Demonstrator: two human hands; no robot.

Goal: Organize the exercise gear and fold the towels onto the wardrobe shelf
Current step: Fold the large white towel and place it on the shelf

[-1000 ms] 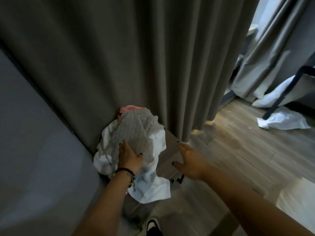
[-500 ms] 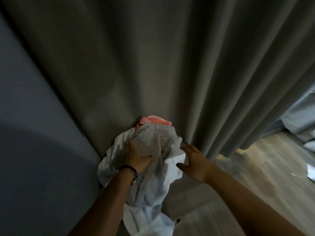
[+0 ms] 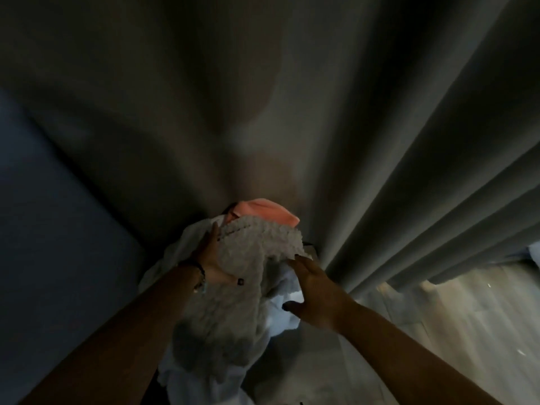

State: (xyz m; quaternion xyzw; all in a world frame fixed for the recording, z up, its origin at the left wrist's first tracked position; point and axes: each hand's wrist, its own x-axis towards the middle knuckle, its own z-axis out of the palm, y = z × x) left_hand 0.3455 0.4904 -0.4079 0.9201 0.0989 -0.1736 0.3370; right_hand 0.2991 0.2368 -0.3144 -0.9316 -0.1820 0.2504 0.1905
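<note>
Left hand (image 3: 214,260): holds the nubby grey knit-textured towel (image 3: 248,258) from the left side, thumb across the front, fingers extended up along the bundle edge. Grey towel surface is bumpy, soft, drapes down in a long fold over the forearm area. Left wrist carries a dark beaded bracelet (image 3: 198,266).

Right hand (image 3: 314,293): fingers straight, spread, fingertips touching the right edge of the grey towel and the smooth white cloth (image 3: 287,311) beneath it; not curled round anything.

Bundle make-up: grey towel in front, white cloth wrapped behind and below w/ crumpled thin folds, peach-pink soft cloth (image 3: 263,213) at top rear, partly hidden.

Bundle pos.: pressed up close to the grey pleated curtain (image 3: 350,127), heavy matte fabric in deep vertical folds. Plain blue-grey wall (image 3: 52,229) at left. Pale wood-plank floor (image 3: 453,317) at lower right, blurred.
</note>
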